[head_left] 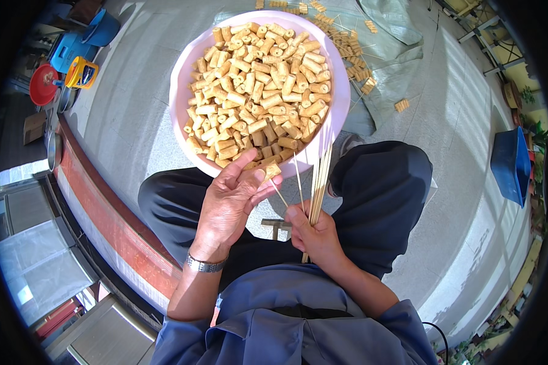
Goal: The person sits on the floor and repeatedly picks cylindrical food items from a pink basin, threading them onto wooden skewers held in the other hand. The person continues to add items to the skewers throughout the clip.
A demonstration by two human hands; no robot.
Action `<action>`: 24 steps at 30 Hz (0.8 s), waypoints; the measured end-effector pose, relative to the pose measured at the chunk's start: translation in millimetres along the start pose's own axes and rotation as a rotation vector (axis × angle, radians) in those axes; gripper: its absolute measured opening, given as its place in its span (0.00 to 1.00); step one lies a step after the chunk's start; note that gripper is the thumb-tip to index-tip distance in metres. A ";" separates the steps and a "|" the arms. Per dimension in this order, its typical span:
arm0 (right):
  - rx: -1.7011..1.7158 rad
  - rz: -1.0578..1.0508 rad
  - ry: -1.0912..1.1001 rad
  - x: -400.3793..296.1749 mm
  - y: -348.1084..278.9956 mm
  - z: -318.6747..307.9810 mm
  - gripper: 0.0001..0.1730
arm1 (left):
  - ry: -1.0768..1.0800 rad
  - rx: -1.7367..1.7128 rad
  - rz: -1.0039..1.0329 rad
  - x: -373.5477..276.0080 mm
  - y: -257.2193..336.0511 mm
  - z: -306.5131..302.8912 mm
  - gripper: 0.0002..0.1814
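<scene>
A tan food roll piece (272, 170) is pinched between the thumb and fingers of my left hand (233, 196). My right hand (316, 232) grips a bundle of thin wooden skewers (320, 182) that stick up past the fist. One single skewer (279, 193) runs from my right fingers to the piece; whether its tip has entered cannot be seen. Another skewer (299, 180) slants up apart from the bundle. Just beyond both hands, a pink basin (179, 91) is heaped with short, tan, cylindrical rolls (260, 86), some showing a hole in the end.
Past the basin, skewered rolls (351, 52) lie on a green plastic sheet (395, 27). A blue bin (509, 159) stands at the right. To the left are a yellow bucket (81, 73), a red basin (43, 86) and a long red-and-white ledge (114, 223).
</scene>
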State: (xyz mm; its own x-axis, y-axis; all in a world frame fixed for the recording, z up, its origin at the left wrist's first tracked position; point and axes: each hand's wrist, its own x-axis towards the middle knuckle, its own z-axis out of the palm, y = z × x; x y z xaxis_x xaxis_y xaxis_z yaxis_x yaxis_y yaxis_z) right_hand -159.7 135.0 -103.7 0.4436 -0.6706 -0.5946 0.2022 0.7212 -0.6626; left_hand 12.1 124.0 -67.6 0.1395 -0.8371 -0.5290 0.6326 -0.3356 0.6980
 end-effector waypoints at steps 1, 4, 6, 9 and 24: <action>0.002 -0.002 -0.006 -0.2 -0.2 -0.4 0.14 | 0.027 -0.010 -0.023 -2.1 -2.8 5.5 0.28; 0.002 -0.006 -0.012 0.0 -2.0 0.1 0.14 | 0.008 0.076 -0.028 -10.1 -14.0 6.4 0.27; -0.003 -0.004 -0.022 -0.2 -2.2 0.0 0.14 | -0.096 0.130 -0.073 -14.7 -21.8 5.1 0.26; -0.019 -0.002 -0.040 -0.2 -1.9 -1.3 0.14 | -0.099 0.319 -0.086 -18.7 -17.0 -4.9 0.23; -0.045 0.090 -0.096 5.4 -5.4 1.3 0.14 | 0.017 1.778 0.480 46.2 29.9 -50.7 0.17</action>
State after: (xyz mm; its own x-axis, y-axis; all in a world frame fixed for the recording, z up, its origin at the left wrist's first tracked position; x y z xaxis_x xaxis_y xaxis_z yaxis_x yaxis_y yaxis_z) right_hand -157.3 127.8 -102.7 0.5403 -0.5826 -0.6072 0.1197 0.7674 -0.6299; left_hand 76.1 97.1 -95.6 0.0572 -0.9869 -0.1507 -0.9137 -0.1126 0.3906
